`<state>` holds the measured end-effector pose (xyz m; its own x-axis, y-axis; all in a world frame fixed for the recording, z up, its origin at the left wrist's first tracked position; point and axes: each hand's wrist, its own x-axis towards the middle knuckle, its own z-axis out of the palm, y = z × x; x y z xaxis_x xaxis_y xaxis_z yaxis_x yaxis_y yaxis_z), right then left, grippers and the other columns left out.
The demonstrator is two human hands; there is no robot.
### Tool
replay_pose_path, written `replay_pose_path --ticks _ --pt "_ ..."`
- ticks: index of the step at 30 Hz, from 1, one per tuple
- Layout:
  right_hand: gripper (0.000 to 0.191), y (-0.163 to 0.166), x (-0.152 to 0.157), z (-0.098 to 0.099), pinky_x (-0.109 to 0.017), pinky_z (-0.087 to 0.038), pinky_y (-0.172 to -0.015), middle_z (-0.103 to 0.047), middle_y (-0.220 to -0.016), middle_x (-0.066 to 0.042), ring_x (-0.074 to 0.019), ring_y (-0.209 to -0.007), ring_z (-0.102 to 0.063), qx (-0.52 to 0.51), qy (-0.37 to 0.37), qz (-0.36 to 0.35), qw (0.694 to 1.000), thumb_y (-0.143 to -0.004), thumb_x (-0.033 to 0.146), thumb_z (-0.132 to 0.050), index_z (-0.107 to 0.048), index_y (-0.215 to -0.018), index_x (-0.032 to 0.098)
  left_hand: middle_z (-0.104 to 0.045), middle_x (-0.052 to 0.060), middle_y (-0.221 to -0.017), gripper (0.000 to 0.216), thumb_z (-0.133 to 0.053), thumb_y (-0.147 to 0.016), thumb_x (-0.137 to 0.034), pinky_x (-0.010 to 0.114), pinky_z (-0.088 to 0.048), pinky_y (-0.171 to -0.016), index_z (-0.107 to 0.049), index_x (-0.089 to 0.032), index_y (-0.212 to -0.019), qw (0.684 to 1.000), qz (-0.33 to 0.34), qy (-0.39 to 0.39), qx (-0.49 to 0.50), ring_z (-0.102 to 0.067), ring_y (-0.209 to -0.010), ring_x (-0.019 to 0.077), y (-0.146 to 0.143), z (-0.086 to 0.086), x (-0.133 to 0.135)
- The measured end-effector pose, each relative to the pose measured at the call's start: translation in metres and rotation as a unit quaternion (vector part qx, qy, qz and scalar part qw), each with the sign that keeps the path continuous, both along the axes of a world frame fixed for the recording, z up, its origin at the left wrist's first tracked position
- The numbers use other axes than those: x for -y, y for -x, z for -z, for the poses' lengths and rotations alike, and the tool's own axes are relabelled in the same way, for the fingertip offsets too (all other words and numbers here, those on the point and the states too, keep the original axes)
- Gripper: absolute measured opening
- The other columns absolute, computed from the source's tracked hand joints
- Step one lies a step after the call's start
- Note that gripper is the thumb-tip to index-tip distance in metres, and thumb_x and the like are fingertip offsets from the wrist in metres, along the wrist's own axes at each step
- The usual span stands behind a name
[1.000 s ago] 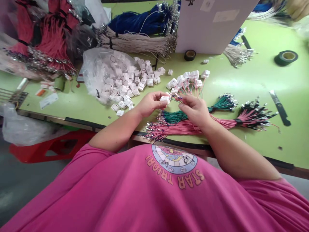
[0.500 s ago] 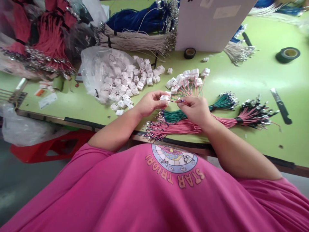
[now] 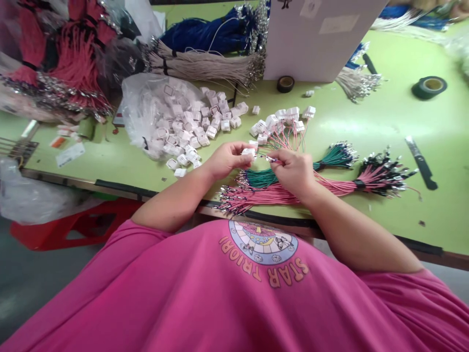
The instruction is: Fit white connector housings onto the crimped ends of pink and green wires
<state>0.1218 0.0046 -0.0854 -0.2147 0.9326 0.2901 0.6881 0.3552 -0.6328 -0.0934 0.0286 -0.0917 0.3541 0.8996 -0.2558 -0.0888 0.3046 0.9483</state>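
Observation:
Between thumb and fingers, my left hand pinches a white plastic connector housing. My right hand is closed on a terminal wire, its metal tip pointing at the housing; a small gap seems to lie between them. Below my hands run a green wire bundle and a pink wire bundle, with silvery terminals at their ends. Just beyond my fingers, several white housings have pink and green wires fitted in them.
Loose white housings spill from a clear plastic bag at left. Behind are blue wires, white wires and a whitish box. Black tape rolls and a knife-like tool lie on the green table.
The view has shifted slightly. Both hands keep their grips on the housing and the wire, and stay close together in nearly the same place.

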Motion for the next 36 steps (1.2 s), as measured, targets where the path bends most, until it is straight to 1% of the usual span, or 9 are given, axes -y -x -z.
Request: replay_pose_path --ticks 4,7,11,16,20,25,28,32,36 --pt "0.032 0.0 0.003 0.001 -0.028 -0.035 -0.058 -0.073 -0.071 -0.005 -0.0149 -0.06 -0.058 0.119 -0.091 -0.032 0.988 -0.084 0.022 -0.046 -0.078 -0.089 0.019 -0.067 -0.001 -0.069 0.057 -0.092 -0.057 -0.046 0.021 -0.048 -0.058 -0.069 -0.012 -0.097 1.0 -0.006 0.002 0.007 -0.061 -0.058 0.0065 0.0 0.002 0.0" --pt "0.033 0.002 0.006 0.001 -0.029 -0.033 -0.057 -0.072 -0.067 -0.005 -0.0145 -0.057 -0.055 0.182 -0.127 -0.061 0.973 -0.087 0.021 -0.043 -0.076 -0.085 0.019 -0.066 -0.002 -0.066 0.058 -0.093 -0.055 -0.047 0.021 -0.048 -0.058 -0.069 -0.012 -0.096 1.0 0.009 0.006 0.001 -0.059 -0.056 0.0062 0.0 0.001 0.0" --pt "0.031 0.006 0.006 0.003 -0.028 -0.032 -0.058 -0.073 -0.069 -0.006 -0.014 -0.057 -0.055 0.2 -0.103 -0.088 0.971 -0.085 0.019 -0.044 -0.076 -0.085 0.018 -0.067 -0.002 -0.068 0.057 -0.094 -0.053 -0.047 0.023 -0.049 -0.057 -0.07 -0.013 -0.092 1.0 0.017 -0.002 -0.016 -0.059 -0.056 0.0067 -0.001 -0.001 0.001" --pt "0.029 0.007 0.003 0.008 -0.027 -0.034 -0.059 -0.074 -0.071 -0.006 -0.0148 -0.06 -0.057 0.158 -0.042 -0.067 0.984 -0.085 0.02 -0.046 -0.076 -0.086 0.018 -0.069 0.001 -0.073 0.059 -0.095 -0.05 -0.043 0.026 -0.052 -0.06 -0.071 -0.011 -0.094 0.999 -0.006 -0.026 -0.044 -0.06 -0.059 0.0081 -0.003 -0.005 0.002" --pt "0.029 0.006 0.001 0.009 -0.027 -0.034 -0.059 -0.073 -0.072 -0.007 -0.015 -0.06 -0.057 0.149 -0.028 -0.076 0.985 -0.084 0.02 -0.046 -0.075 -0.086 0.017 -0.07 0.003 -0.076 0.058 -0.095 -0.05 -0.039 0.026 -0.054 -0.062 -0.072 -0.011 -0.096 0.997 -0.012 -0.021 -0.069 -0.062 -0.064 0.0101 -0.003 -0.006 0.003" --pt "0.029 0.007 0.001 0.006 -0.029 -0.029 -0.057 -0.074 -0.072 -0.008 -0.0162 -0.061 -0.058 0.199 -0.032 -0.072 0.977 -0.084 0.021 -0.046 -0.074 -0.086 0.017 -0.072 0.005 -0.083 0.053 -0.091 -0.057 -0.039 0.028 -0.052 -0.067 -0.073 -0.012 -0.099 0.985 -0.01 -0.087 -0.15 -0.063 -0.069 0.0122 -0.001 0.0 0.004" --pt "0.028 0.009 0.003 0.001 -0.03 -0.023 -0.057 -0.073 -0.07 -0.008 -0.016 -0.058 -0.055 0.261 -0.04 -0.102 0.959 -0.084 0.019 -0.045 -0.072 -0.083 0.018 -0.073 0.005 -0.086 0.048 -0.089 -0.06 -0.037 0.027 -0.051 -0.07 -0.074 -0.013 -0.098 0.973 -0.017 -0.129 -0.188 -0.063 -0.071 0.012 -0.002 0.001 0.005" --pt "0.027 0.011 0.007 -0.003 -0.031 -0.022 -0.057 -0.07 -0.066 -0.007 -0.0156 -0.057 -0.053 0.283 -0.06 -0.136 0.947 -0.086 0.018 -0.044 -0.07 -0.081 0.018 -0.071 0.004 -0.079 0.054 -0.091 -0.057 -0.041 0.026 -0.051 -0.066 -0.073 -0.011 -0.098 0.99 0.002 -0.057 -0.131 -0.062 -0.066 0.0107 -0.004 -0.002 0.005" --pt "0.026 0.013 0.007 0.0 -0.03 -0.027 -0.058 -0.072 -0.069 -0.008 -0.0168 -0.059 -0.056 0.257 -0.048 -0.11 0.959 -0.083 0.017 -0.046 -0.072 -0.086 0.016 -0.07 0.003 -0.075 0.057 -0.093 -0.053 -0.041 0.025 -0.05 -0.063 -0.072 -0.01 -0.097 0.993 0.021 -0.036 -0.113 -0.061 -0.062 0.0099 -0.007 0.001 0.005"
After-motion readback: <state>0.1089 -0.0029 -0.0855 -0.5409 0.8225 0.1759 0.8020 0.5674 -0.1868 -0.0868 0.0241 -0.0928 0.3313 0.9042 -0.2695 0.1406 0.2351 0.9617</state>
